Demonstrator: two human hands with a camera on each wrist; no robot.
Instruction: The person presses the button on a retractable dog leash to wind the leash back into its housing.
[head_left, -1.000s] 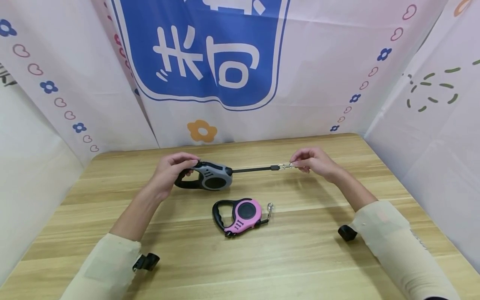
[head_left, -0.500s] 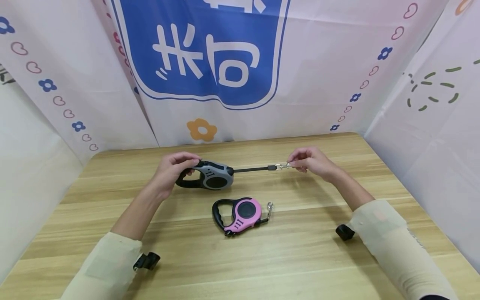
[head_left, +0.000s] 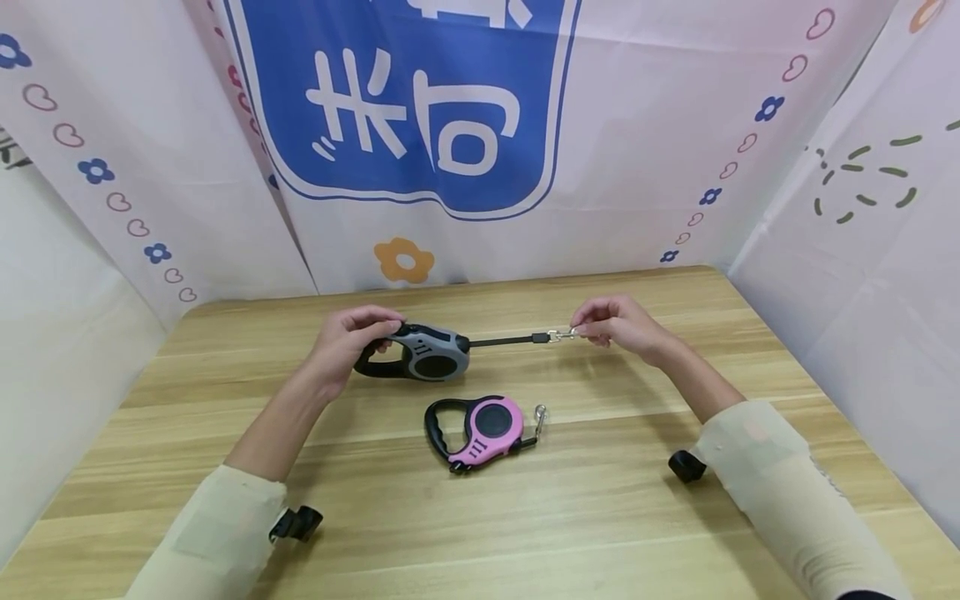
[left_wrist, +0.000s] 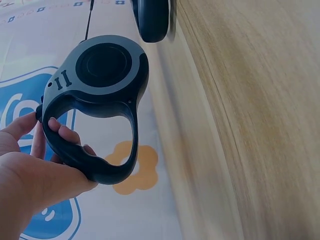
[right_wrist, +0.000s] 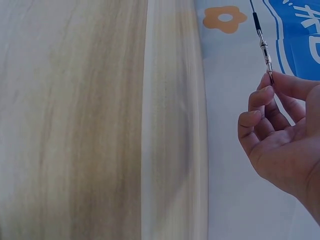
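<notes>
My left hand [head_left: 352, 342] grips the black handle of a grey retractable dog leash [head_left: 435, 354], its fingers curled through the loop. In the left wrist view the leash's round grey casing [left_wrist: 107, 67] faces the camera, and one finger reaches the button at the handle's side. A black strap [head_left: 502, 340] runs out straight to the right, ending in a silver snap hook [head_left: 564, 334]. Thumb and fingertip of my right hand [head_left: 618, 325] pinch that hook's end; the right wrist view shows the metal hook [right_wrist: 266, 55] between them. Nearer me lies a pink retractable leash [head_left: 491, 429].
The pink leash's own snap hook [head_left: 540, 417] sticks out at its right. Everything is over a wooden table [head_left: 525, 533]. A white printed cloth [head_left: 637, 125] hangs right behind the table's back edge, with more cloth at both sides.
My right hand has moved slightly left with the snap hook, and the strap between the hands is a bit shorter. The left hand has shifted very slightly right. The pink leash has stayed put.
</notes>
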